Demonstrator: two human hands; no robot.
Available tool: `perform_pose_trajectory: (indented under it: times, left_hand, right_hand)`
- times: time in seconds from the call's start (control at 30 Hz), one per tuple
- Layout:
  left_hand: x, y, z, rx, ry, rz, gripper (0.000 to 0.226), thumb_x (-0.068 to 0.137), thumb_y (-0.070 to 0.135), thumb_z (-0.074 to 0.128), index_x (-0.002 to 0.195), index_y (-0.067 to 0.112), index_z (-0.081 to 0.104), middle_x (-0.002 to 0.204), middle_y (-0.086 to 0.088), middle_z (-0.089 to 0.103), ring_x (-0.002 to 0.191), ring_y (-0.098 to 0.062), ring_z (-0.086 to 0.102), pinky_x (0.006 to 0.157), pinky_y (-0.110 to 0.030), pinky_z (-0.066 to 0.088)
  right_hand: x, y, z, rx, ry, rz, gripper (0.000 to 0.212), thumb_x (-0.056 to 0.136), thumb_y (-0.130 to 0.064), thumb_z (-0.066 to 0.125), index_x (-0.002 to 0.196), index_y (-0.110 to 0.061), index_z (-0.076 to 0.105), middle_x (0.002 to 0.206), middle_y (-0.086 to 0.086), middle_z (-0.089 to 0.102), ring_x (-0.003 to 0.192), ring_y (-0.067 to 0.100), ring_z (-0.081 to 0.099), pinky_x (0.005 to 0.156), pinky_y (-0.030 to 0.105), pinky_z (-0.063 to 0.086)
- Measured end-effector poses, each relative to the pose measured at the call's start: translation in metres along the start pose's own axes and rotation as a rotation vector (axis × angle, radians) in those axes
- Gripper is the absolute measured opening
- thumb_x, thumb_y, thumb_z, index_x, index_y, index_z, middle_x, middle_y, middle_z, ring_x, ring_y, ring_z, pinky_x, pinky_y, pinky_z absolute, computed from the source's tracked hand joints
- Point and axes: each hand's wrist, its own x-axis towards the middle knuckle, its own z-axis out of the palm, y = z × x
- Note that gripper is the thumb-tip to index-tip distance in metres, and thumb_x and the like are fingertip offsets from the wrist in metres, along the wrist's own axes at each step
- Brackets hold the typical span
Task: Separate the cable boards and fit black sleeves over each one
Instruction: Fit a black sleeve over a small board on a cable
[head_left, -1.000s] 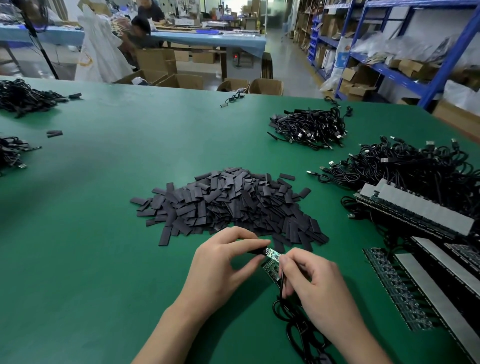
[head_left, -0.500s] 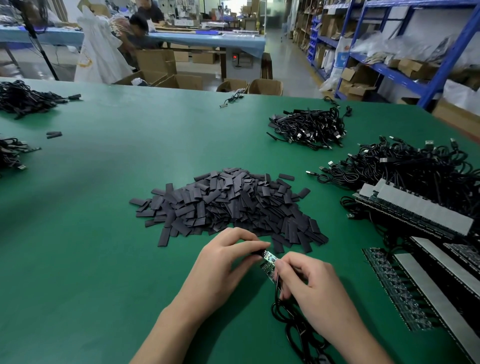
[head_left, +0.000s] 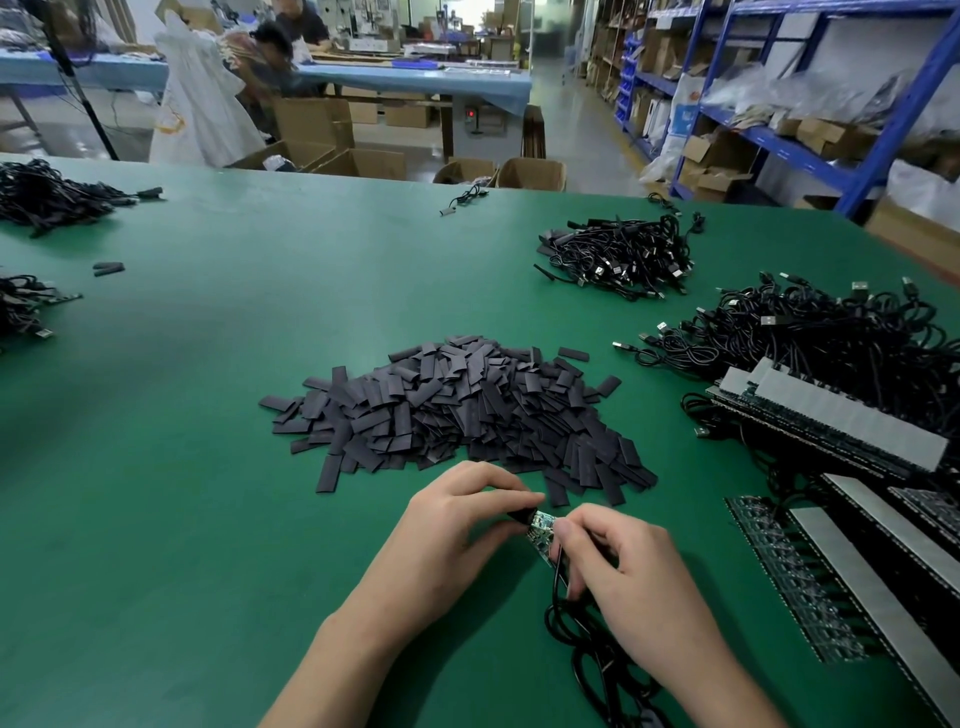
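Note:
A small green cable board (head_left: 540, 534) sits between my two hands near the table's front edge. My left hand (head_left: 457, 525) pinches a black sleeve (head_left: 521, 515) at the board's far end; most of the sleeve is hidden by my fingers. My right hand (head_left: 618, 556) pinches the board's near end, where its black cable (head_left: 587, 654) trails down toward me. Just beyond my hands lies a big heap of flat black sleeves (head_left: 457, 410). Panels of joined boards with grey strips (head_left: 841, 421) lie at the right.
Two piles of black USB cables lie at the right, one near (head_left: 810, 332) and one farther back (head_left: 623, 254). More cable piles (head_left: 47, 195) sit at the far left on the green table (head_left: 182, 467). Board panels (head_left: 800, 577) fill the right front. Beyond the table are cartons, shelving and people.
My hands have shifted slightly, and the left hand's sleeve now meets the board's far end. The right hand holds the board as before.

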Motion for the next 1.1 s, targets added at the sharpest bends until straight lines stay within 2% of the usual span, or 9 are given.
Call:
perform_pose_trajectory:
  times: [0.1,0.27,0.47,0.67,0.87,0.97,1.1]
  left_hand:
    - [0.0,0.0,0.0,0.006,0.006,0.005,0.026,0.091,0.017,0.075,0.117,0.021,0.077,0.109,0.011,0.068,0.103,-0.007,0.063,0.089,-0.027,0.052]
    - [0.0,-0.002,-0.002,0.01,-0.025,-0.005,0.025,0.091,0.02,0.076,0.115,0.022,0.078,0.107,0.012,0.068,0.102,-0.006,0.063,0.089,-0.027,0.052]
    - [0.0,-0.002,-0.003,0.072,-0.055,-0.009,0.022,0.092,0.027,0.075,0.114,0.029,0.077,0.105,0.018,0.067,0.1,-0.004,0.062,0.085,-0.027,0.053]
    - [-0.001,-0.004,-0.005,-0.047,-0.114,-0.064,0.024,0.092,0.027,0.076,0.115,0.03,0.077,0.106,0.02,0.067,0.1,0.0,0.063,0.088,-0.028,0.053]
    - [-0.001,-0.002,-0.004,-0.099,-0.127,-0.102,0.024,0.092,0.028,0.077,0.116,0.029,0.078,0.105,0.02,0.067,0.099,-0.001,0.064,0.089,-0.029,0.054]
    - [-0.001,-0.001,-0.003,-0.102,-0.115,-0.122,0.025,0.09,0.028,0.078,0.115,0.029,0.078,0.104,0.02,0.068,0.099,-0.001,0.065,0.089,-0.028,0.054]
    - [0.0,0.0,-0.003,-0.135,-0.07,-0.174,0.026,0.089,0.028,0.08,0.114,0.028,0.078,0.103,0.018,0.069,0.099,-0.003,0.066,0.09,-0.03,0.053]
  right_hand:
    - [0.0,0.0,0.0,0.008,0.0,-0.005,0.033,0.099,-0.041,0.054,0.074,-0.021,0.061,0.061,0.007,0.062,0.05,0.012,0.047,0.053,0.032,0.039]
    - [0.0,0.001,0.0,0.012,0.0,0.014,0.035,0.095,-0.045,0.053,0.076,-0.02,0.066,0.061,0.012,0.055,0.05,0.005,0.04,0.053,0.032,0.033]
    - [0.0,0.001,0.001,0.02,-0.007,0.031,0.031,0.096,-0.042,0.054,0.074,-0.022,0.065,0.052,-0.002,0.042,0.05,0.009,0.036,0.053,0.034,0.03]
    - [0.001,0.005,-0.001,0.047,-0.024,0.051,0.03,0.097,-0.041,0.055,0.075,-0.024,0.066,0.052,-0.003,0.044,0.051,0.01,0.04,0.054,0.033,0.032]
    - [0.003,0.009,-0.001,0.163,-0.06,0.122,0.035,0.102,-0.034,0.055,0.07,-0.026,0.066,0.049,-0.003,0.048,0.049,0.012,0.046,0.052,0.025,0.038]
    - [0.004,0.01,0.001,0.17,-0.064,0.123,0.033,0.099,-0.039,0.053,0.071,-0.025,0.066,0.05,-0.004,0.049,0.05,0.012,0.048,0.054,0.027,0.04]
    - [0.004,0.01,0.001,0.146,-0.068,0.086,0.033,0.102,-0.035,0.055,0.073,-0.023,0.065,0.05,-0.004,0.047,0.05,0.01,0.047,0.056,0.032,0.04]
